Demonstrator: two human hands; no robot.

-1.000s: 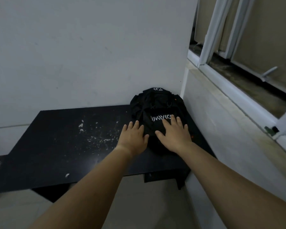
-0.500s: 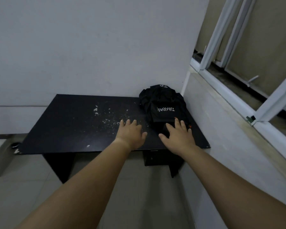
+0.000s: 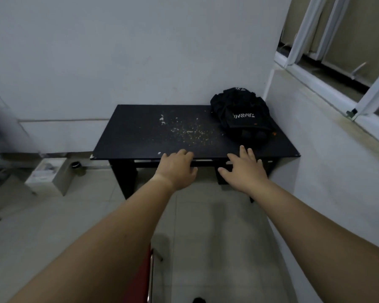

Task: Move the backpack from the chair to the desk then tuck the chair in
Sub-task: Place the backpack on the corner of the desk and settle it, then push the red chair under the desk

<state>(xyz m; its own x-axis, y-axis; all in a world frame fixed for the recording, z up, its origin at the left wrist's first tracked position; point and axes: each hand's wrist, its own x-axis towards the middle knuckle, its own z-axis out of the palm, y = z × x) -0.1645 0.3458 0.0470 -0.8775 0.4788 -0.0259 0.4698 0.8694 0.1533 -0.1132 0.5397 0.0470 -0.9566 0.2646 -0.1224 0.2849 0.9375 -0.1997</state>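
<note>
The black backpack (image 3: pixel 242 114) with white lettering lies on the back right corner of the black desk (image 3: pixel 140 136), against the wall corner. My left hand (image 3: pixel 176 168) and my right hand (image 3: pixel 244 170) hover in front of the desk's front edge, fingers spread, holding nothing and well apart from the backpack. A strip of the red chair (image 3: pixel 143 278) with a chrome tube shows at the bottom centre, under my left forearm, back from the desk.
White crumbs speckle the desk's middle. A grey-white box (image 3: pixel 49 177) stands on the tiled floor to the desk's left, with a metal frame beyond it. A white wall ledge and open window (image 3: pixel 337 68) run along the right side.
Both hands have left the backpack and drawn back past the desk's front edge. The view has pulled away from the desk, bringing the floor and the red chair into sight.
</note>
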